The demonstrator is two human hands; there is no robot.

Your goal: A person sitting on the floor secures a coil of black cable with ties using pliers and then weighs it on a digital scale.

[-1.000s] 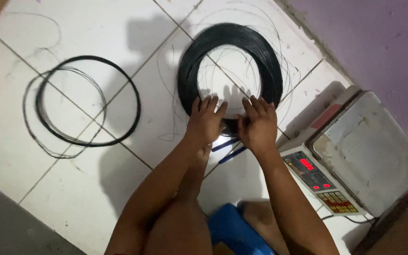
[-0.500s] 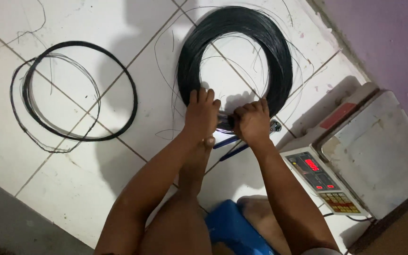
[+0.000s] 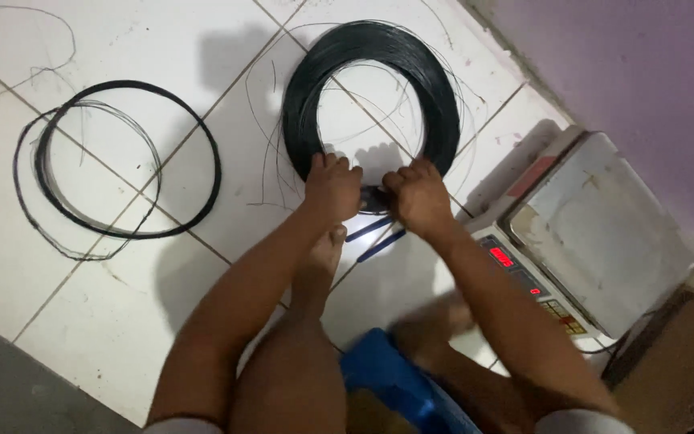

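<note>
Here, a thick coil of black wire (image 3: 367, 92) is being held at its near edge, flat on the white tiled floor (image 3: 202, 48). The left hand (image 3: 332, 186) is clenched on the coil's near rim, and the right hand (image 3: 418, 197) is clenched just beside it on the same rim, the two grips being kept close together with a short dark stretch of the bundle showing between them. Just behind the hands, on the near side of the coil, blue-handled pliers (image 3: 373, 238) are lying on the tiles, partly hidden by the wrists. Well to the left of the coil, a thinner, looser ring of black wire (image 3: 126, 161) is lying flat, with stray strands spreading from it. To the right of the coil, a weighing scale (image 3: 580, 233) with a metal platform and a lit red display is standing against the purple wall (image 3: 636, 72). Near the person's legs, below the coil, a blue stool (image 3: 387, 386) is partly being shown.
</note>
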